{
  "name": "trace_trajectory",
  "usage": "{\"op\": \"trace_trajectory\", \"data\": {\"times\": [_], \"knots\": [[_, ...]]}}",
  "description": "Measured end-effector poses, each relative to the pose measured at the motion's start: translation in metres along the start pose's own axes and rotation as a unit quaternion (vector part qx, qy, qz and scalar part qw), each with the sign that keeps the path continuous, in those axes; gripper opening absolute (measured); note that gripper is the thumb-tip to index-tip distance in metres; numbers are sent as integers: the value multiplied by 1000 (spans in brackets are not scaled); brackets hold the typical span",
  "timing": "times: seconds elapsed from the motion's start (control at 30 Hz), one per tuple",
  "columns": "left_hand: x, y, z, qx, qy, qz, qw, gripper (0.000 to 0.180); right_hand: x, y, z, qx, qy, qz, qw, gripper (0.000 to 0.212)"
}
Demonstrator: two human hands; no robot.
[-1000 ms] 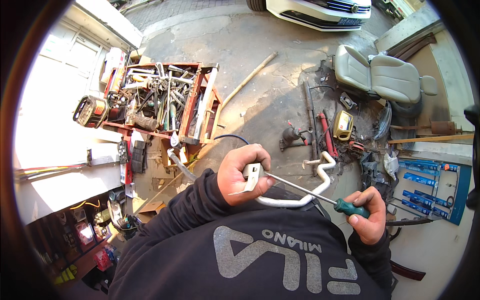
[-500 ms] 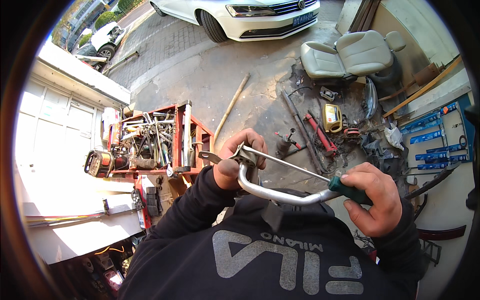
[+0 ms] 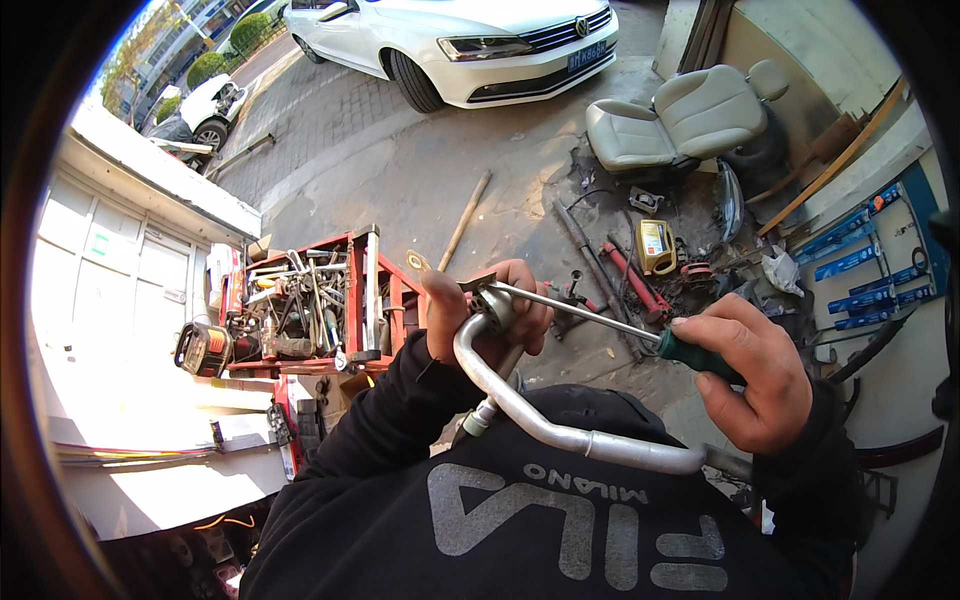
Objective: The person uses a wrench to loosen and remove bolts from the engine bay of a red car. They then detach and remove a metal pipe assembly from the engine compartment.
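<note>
In front of my chest my left hand (image 3: 500, 318) is closed round the upper end of a bent silver metal pipe (image 3: 545, 428). A small flat bracket (image 3: 478, 283) sits at that end, by my fingers and thumb. The pipe curves down and to the right across my dark sweatshirt. My right hand (image 3: 755, 378) grips the dark green handle of a screwdriver (image 3: 592, 318), and its long shaft points left. The screwdriver's tip meets the bracket end of the pipe; exactly what it touches there is too small to tell.
A red toolbox (image 3: 362, 300) full of tools stands at left. A wooden stick (image 3: 466, 220) lies on the floor ahead. At right are a yellow jug (image 3: 656, 248), a red cylindrical tool (image 3: 635, 280) and a grey car seat (image 3: 680, 125). Beyond is a white car (image 3: 440, 50).
The pipe has turned, and its right part now hangs lower, apart from the screwdriver handle. My left hand has tilted with it. The surroundings have shifted slightly in view.
</note>
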State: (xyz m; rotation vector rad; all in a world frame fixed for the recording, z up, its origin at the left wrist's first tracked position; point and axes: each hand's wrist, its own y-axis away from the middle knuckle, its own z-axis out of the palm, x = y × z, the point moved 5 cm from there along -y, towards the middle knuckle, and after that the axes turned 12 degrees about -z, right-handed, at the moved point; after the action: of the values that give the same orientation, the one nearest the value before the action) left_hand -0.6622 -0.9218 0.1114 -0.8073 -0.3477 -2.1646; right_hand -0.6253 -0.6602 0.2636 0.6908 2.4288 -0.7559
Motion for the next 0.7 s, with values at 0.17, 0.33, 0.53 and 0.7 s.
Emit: {"op": "trace_trajectory", "data": {"times": [0.17,0.33,0.53,0.7], "knots": [[-4,1,5,33,-63,-21,997,98,2,14,14,-45,-54,30,997,56],[-11,-2,7,21,-101,-46,994,96,4,26,26,-94,-52,52,993,58],[-34,8,8,30,-105,-116,987,92,6,40,39,-115,-41,41,992,59],[-45,16,4,7,-92,-161,983,49,8,55,52,-124,-10,28,992,60]]}}
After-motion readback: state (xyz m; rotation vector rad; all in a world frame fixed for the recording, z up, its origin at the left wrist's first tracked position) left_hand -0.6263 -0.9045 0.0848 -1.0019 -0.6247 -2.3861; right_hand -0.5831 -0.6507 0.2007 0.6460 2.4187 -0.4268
